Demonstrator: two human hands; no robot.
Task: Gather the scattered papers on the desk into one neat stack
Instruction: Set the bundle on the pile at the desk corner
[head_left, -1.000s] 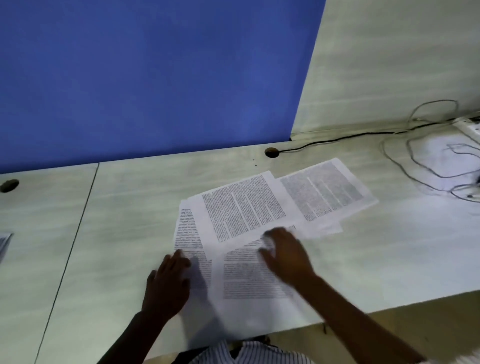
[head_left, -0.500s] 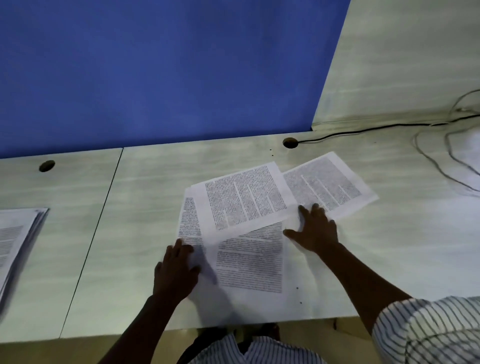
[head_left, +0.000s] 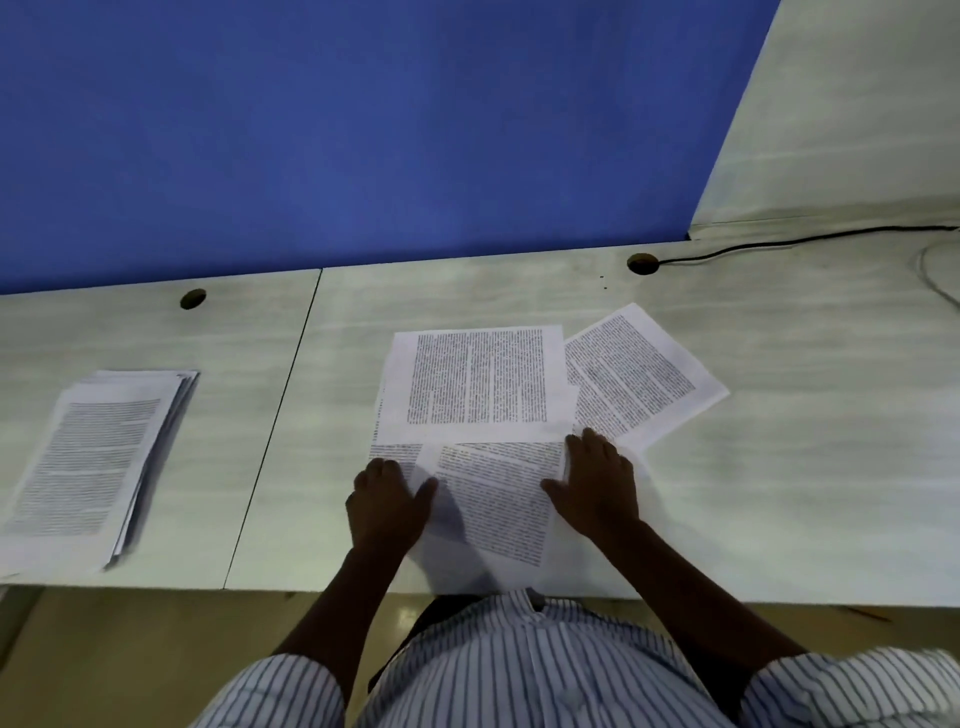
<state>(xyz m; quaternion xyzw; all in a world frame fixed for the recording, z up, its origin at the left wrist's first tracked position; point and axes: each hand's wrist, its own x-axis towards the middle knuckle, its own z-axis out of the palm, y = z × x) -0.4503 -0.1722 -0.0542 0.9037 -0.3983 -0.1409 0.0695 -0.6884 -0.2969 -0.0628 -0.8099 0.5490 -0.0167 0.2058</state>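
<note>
- Head view: loose papers (head_left: 478, 384) overlap, fanned, near the table's (head_left: 779, 493) front edge.
- Left hand (head_left: 387, 506) lies flat on their left side.
- Right hand (head_left: 597, 486), fingers spread, presses their right side.

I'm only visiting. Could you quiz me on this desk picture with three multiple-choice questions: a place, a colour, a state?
1. Where on the desk does the separate stack lie? A) its left part B) its right part C) its far edge
2. What colour is the partition behind the desk? A) red B) blue C) green
3. What are the left hand and right hand doing? A) lifting a sheet B) holding a pen C) resting on the loose sheets
Answers: 1A, it lies left of the desk seam; 2B, plainly blue; 3C, both lie on paper.
</note>
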